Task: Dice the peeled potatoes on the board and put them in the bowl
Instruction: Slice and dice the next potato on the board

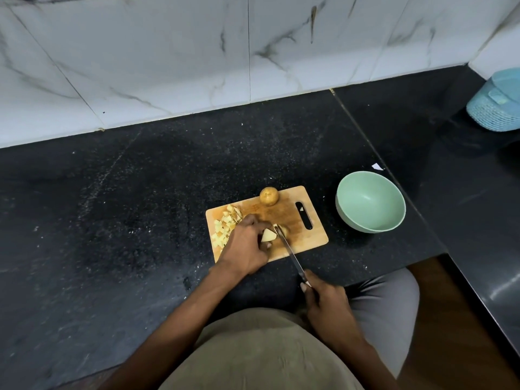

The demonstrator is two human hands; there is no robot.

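A wooden cutting board (309, 237) lies on the black counter. My left hand (247, 246) grips a pale potato piece (268, 235) near the board's middle. My right hand (327, 305) holds a knife (289, 251) by its handle, and the blade's tip rests in the potato, with a cut part (284, 230) on its right side. A pile of diced potato (225, 225) covers the board's left end. One whole round potato (269, 196) stands at the board's far edge. The pale green bowl (344, 212), with nothing in it, stands right of the board.
A light blue woven container (496, 104) stands at the far right on the counter's side wing. A white scrap (377, 166) lies behind the bowl. The counter's front edge runs just below the board, with wood-coloured floor to the right. A marble-tiled wall closes the back.
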